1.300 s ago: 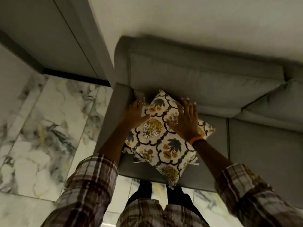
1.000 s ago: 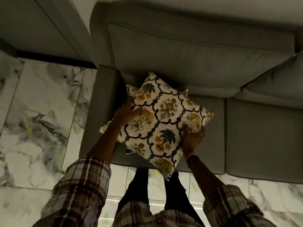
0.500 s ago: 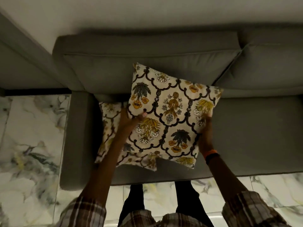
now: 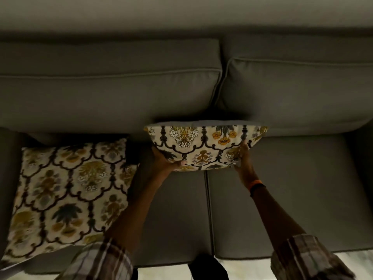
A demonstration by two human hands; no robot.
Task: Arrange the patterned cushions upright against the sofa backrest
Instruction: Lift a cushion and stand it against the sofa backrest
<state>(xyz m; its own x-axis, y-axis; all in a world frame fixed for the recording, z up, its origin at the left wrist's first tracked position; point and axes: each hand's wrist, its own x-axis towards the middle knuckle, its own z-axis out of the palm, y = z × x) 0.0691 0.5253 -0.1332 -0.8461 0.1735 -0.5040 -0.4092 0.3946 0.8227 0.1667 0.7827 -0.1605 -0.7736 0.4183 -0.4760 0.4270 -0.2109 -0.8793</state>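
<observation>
— Where's the first patterned cushion [image 4: 203, 147]?
— Standing upright against the sofa backrest [image 4: 113, 93], above the seam between the two seats; cream fabric with dark scrollwork and yellow flowers.
— And the second cushion [image 4: 66, 197]?
— Same print, lying flat on the left seat.

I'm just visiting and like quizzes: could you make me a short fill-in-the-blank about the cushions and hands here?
1. The held cushion is gripped by ____ hands.
2. The other cushion lies ____ on the seat.
3. The orange band sits on the ____ wrist.
4. The sleeves have a ____ pattern.

Missing words: both; flat; right; plaid
</observation>
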